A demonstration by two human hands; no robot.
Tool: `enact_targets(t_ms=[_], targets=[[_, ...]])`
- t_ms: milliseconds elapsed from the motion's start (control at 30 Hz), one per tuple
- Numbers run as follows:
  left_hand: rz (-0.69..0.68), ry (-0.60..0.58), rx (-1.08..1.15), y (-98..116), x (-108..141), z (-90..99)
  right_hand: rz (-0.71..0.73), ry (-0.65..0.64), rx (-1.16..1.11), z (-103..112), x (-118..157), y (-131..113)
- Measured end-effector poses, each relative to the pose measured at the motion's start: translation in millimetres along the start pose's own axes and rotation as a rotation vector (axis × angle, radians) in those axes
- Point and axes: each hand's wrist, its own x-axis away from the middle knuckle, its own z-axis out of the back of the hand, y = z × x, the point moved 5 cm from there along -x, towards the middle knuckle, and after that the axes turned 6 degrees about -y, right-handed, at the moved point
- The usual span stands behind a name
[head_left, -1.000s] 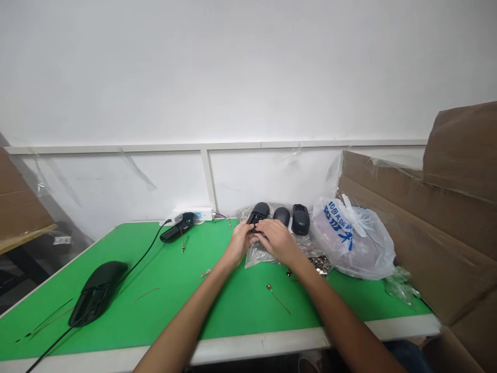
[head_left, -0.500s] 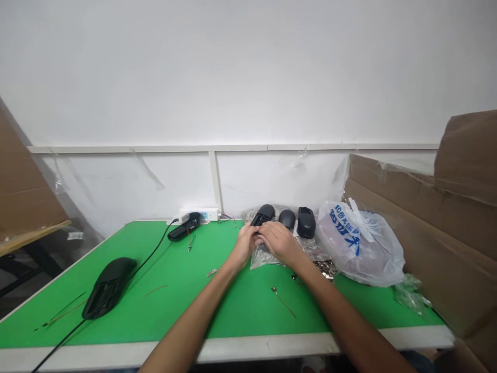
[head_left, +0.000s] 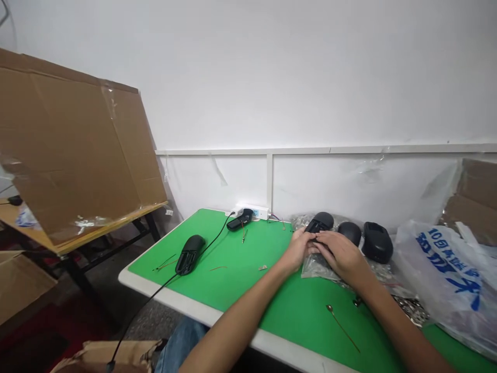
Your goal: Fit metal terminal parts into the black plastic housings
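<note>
My left hand (head_left: 300, 249) and my right hand (head_left: 341, 255) meet at the near end of a black mouse-shaped shell (head_left: 321, 221), over a clear plastic bag (head_left: 316, 268). The fingers of both hands are bent round that end, and what lies between the fingertips is too small to make out. Just right of it are a rounded black piece (head_left: 349, 232) and a black shell with a recess (head_left: 377, 242). A small round part with a thin wire (head_left: 330, 308) lies on the green mat nearer to me.
A corded black shell (head_left: 190, 255) and a curved black piece (head_left: 239, 220) lie left, near a white power strip (head_left: 258, 211). A white bag with blue print (head_left: 446, 280) and small metal parts (head_left: 412, 310) are at right. Cardboard (head_left: 77, 155) stands on another table.
The view has swung left, so the table appears further right and more cardboard shows. Both hands stay at the same shell with little visible change of hold.
</note>
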Motion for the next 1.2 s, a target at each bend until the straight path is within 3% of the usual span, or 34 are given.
enact_targets(t_ms=[233, 600, 733, 1000, 1200], targets=[[0.005, 0.000, 0.018, 0, -1, -0.8, 0.040, 0.010, 0.057, 0, -5, -5], [-0.012, 0.010, 0.004, 4, -1, -0.1, 0.005, -0.047, -0.033, -12, -3, -1], [-0.034, 0.049, -0.062, 9, -3, 3.1, -0.079, -0.042, -0.062, -7, -9, 2], [-0.336, 0.117, -0.390, 51, 1, 5.7, -0.369, 0.141, -0.027, 19, 1, 25], [-0.339, 0.183, -0.307, 76, -1, 17.3, -0.476, 0.156, -0.057, 25, 9, 38]])
